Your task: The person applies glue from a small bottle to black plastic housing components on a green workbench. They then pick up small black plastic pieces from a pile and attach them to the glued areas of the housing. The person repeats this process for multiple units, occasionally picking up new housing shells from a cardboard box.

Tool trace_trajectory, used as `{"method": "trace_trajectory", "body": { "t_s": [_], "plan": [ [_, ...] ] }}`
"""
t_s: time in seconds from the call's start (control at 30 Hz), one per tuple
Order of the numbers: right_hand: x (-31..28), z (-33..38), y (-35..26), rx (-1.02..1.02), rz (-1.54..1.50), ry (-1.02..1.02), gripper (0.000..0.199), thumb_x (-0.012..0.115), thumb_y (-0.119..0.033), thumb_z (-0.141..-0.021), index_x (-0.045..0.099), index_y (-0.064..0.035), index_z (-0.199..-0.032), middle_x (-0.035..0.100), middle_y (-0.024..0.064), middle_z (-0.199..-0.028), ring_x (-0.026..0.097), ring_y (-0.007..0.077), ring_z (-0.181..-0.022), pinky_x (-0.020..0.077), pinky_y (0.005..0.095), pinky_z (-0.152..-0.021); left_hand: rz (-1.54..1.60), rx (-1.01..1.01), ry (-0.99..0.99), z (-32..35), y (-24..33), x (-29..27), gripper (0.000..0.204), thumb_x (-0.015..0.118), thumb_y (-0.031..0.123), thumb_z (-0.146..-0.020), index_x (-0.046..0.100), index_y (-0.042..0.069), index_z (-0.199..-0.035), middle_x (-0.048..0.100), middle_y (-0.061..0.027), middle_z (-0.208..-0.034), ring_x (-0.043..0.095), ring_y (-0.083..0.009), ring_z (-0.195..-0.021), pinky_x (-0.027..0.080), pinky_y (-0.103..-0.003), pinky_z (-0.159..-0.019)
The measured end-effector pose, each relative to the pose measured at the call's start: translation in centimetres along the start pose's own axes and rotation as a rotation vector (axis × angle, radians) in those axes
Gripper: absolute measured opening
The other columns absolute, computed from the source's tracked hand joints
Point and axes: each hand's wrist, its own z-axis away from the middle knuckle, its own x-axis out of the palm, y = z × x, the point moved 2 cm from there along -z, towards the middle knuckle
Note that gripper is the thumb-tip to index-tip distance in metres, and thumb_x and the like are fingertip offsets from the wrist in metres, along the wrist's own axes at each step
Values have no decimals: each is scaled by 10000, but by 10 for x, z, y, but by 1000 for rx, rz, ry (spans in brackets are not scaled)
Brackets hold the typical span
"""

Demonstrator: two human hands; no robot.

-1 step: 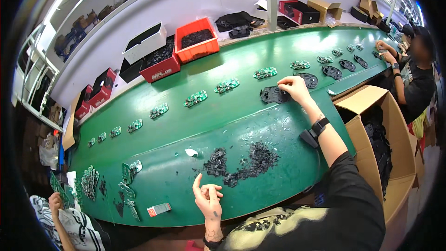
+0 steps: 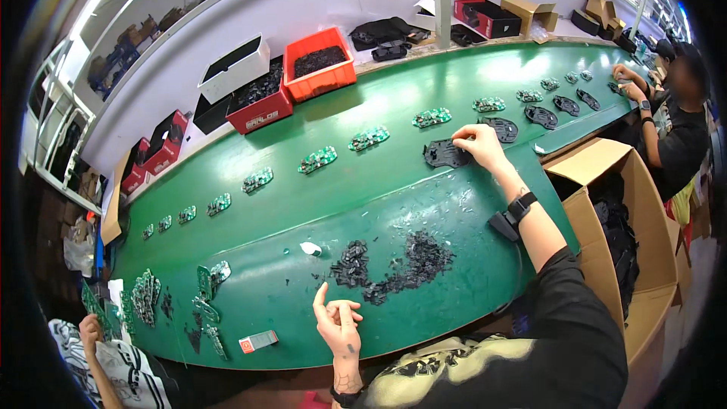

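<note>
My right hand (image 2: 479,144) is closed at the right edge of a black plastic shell (image 2: 443,154), its fingertips pinched downward. The shell lies on the green table, and the hand partly covers its edge. Just beyond it lies another black shell (image 2: 501,130). Low over the near part of the table, my left hand (image 2: 338,324) has its index finger stretched out and the other fingers loosely bent, with nothing visible in it. The small black plastic parts (image 2: 379,288) nearest to it form a loose U-shaped heap. A green circuit board (image 2: 432,117) sits behind the gripped shell.
More boards (image 2: 317,160) line the green table (image 2: 318,212). A small white bottle (image 2: 310,248) and a small box (image 2: 258,341) lie nearby. Bins, one orange (image 2: 319,89), stand behind. An open carton (image 2: 644,257) is at right. Co-workers' hands (image 2: 633,85) (image 2: 91,331) work at both ends.
</note>
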Motion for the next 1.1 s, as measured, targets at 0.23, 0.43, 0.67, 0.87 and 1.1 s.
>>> {"method": "trace_trajectory", "body": {
  "t_s": [0.23,0.43,0.67,0.87,1.1],
  "plan": [
    [4,-2,24,-193,134,22,118,690,-173,-781,724,-81,-846,635,92,-872,560,278,-939,441,372,-871,-40,3,2,-3,0,5,446,487,71,-959,366,-14,-1379,648,-76,-781,549,-68,-557,429,-198,-502],
    [14,-7,29,-230,113,40,118,675,-176,-805,713,-84,-867,612,85,-896,541,277,-952,427,370,-879,-76,5,17,-3,1,6,438,481,65,-958,373,-16,-1375,646,-75,-776,547,-67,-553,430,-197,-509],
    [18,-9,37,-259,145,80,122,658,-166,-824,715,-77,-885,620,80,-909,544,270,-957,434,366,-875,-81,17,16,-3,0,7,438,483,61,-956,377,-17,-1374,642,-71,-771,539,-64,-551,430,-193,-518],
    [12,0,39,-341,141,190,209,595,-50,-799,718,-81,-965,640,86,-996,554,271,-1016,438,372,-923,-73,30,24,-3,-3,6,439,487,50,-945,386,-22,-1366,641,-66,-761,527,-66,-541,433,-203,-525],
    [16,17,37,-422,288,241,245,569,-9,-778,710,-75,-966,629,98,-1036,561,290,-1035,459,383,-916,-81,62,40,-1,0,8,441,492,48,-934,396,-16,-1360,635,-61,-739,521,-67,-533,432,-211,-520]
  ]
}}
